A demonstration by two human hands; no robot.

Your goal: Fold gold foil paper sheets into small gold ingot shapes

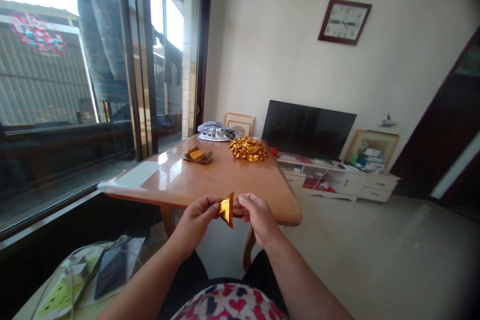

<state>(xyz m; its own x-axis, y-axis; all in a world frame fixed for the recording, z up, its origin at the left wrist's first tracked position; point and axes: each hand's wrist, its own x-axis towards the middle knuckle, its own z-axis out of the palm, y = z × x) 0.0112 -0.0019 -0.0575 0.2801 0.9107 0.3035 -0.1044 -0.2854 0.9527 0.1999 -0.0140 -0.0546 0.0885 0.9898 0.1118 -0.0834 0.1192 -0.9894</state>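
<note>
Both my hands pinch a small folded piece of gold foil paper (227,209) in front of me, just before the near edge of the wooden table (225,180). My left hand (197,220) grips its left side with closed fingers. My right hand (255,214) grips its right side the same way. On the table farther off lie a stack of flat gold paper sheets (198,155) and a heap of folded gold pieces (248,149).
A bundle of cloth (216,132) lies at the table's far end. Behind stand a TV (307,129) on a low white cabinet (337,177), and a wall clock (344,21). A large window (75,85) is on the left. Papers and a phone (110,270) lie at lower left.
</note>
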